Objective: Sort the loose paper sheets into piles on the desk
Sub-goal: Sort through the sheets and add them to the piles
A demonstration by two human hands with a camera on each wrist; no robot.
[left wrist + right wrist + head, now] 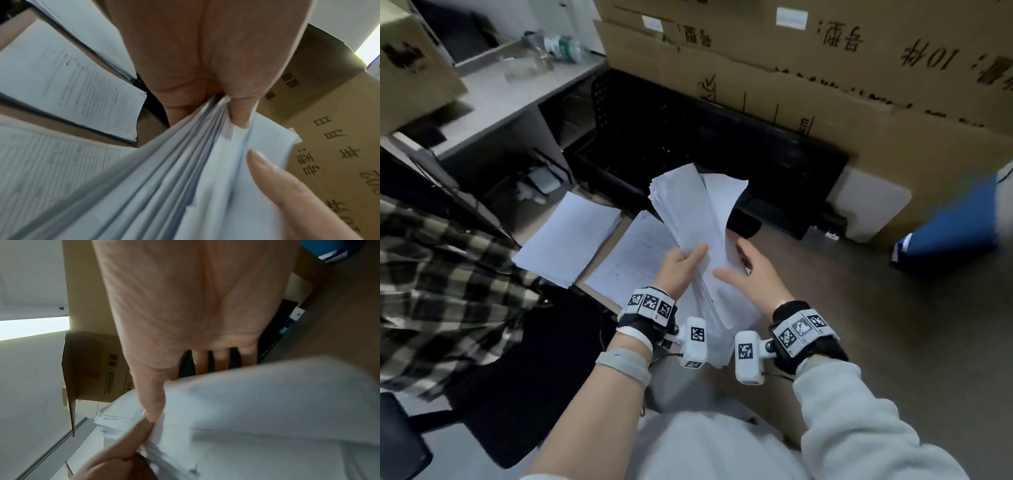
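Gripping paper stack (698, 219) in left hand (678, 265), right hand (751, 270) alongside

The left hand (681, 265) grips a thick sheaf of paper (698, 219) at its left edge. The right hand (753, 274) lies just right of that grip. Left of the grip, two paper piles (568, 238) lie side by side on the desk (859, 308). Beyond the grip stand cardboard boxes (825, 68).

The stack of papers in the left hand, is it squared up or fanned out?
Fanned out: the stack shows separated sheet edges spreading from the left hand.
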